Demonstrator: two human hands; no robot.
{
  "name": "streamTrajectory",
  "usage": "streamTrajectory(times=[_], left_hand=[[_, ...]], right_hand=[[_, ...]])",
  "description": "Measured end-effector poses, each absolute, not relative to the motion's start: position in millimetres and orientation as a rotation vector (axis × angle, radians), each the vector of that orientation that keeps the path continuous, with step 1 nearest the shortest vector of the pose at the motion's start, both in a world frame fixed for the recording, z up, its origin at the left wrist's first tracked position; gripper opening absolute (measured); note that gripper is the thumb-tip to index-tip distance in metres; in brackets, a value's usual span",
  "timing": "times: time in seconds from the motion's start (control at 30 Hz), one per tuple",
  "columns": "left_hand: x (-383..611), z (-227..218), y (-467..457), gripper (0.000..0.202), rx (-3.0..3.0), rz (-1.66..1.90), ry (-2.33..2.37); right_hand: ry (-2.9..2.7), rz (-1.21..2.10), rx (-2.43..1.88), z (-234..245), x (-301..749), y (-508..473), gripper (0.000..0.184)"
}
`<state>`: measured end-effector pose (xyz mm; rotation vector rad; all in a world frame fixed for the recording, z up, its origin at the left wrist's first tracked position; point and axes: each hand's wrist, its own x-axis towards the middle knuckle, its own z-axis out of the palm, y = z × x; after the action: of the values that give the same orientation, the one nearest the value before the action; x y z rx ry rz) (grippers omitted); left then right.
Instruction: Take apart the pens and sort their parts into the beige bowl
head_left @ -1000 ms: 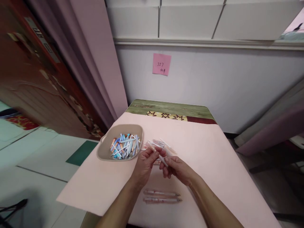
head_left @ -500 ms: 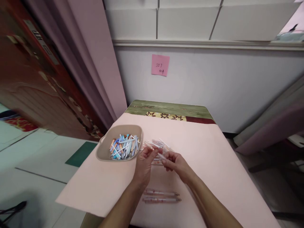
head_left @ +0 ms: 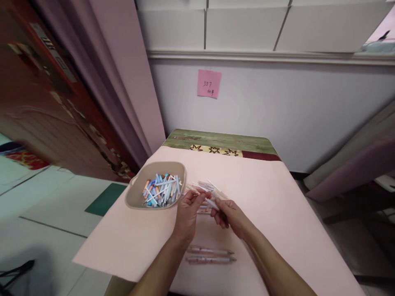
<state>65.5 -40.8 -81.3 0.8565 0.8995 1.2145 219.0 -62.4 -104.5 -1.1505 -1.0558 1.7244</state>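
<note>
Close together over the middle of the pink table, my left hand (head_left: 187, 211) and my right hand (head_left: 230, 213) both pinch at a pale, translucent pen barrel (head_left: 212, 204). The barrel slants between the two sets of fingertips. Small details at my left fingertips are too fine to make out. Behind and under my hands lies a loose pile of clear and white pen parts (head_left: 205, 186), partly hidden by my fingers. Nearer to me, two clear pens with reddish marks (head_left: 211, 260) lie side by side, tips to the right.
Left of my hands stands a beige basin (head_left: 131, 199) with many blue, orange and white pen parts. A pink cover (head_left: 271, 230) lies over the table, whose green patterned far edge shows. A pink note (head_left: 209, 84) sticks to the wall behind.
My right hand has turned slightly, its lower fingers opening out below the barrel, and more of the barrel shows. My left hand stays almost still. The pens and basin have not moved.
</note>
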Motion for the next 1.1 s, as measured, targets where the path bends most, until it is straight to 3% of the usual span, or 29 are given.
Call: streamTrajectory(times=[0.13, 0.33, 0.43, 0.77, 1.1], left_hand=[[65, -82, -40, 0.019, 0.843, 1.237, 0.912], [67, -82, -40, 0.018, 0.821, 1.262, 0.889], [66, -79, -39, 0.021, 0.737, 1.327, 0.878], [46, -83, -35, 0.030, 0.965, 1.361, 1.117], [43, -94, -34, 0.025, 1.193, 1.255, 1.190]], right_hand=[[-1.073, 1.595, -1.077, -105, 219, -62, 0.042], [-1.045, 1.731, -1.123, -107, 219, -62, 0.051], [-1.079, 1.641, -1.125, -111, 224, -59, 0.039], [-1.217, 1.404, -1.372, -110, 273, -46, 0.036], [-1.400, 1.265, -1.481, -124, 270, -45, 0.028]])
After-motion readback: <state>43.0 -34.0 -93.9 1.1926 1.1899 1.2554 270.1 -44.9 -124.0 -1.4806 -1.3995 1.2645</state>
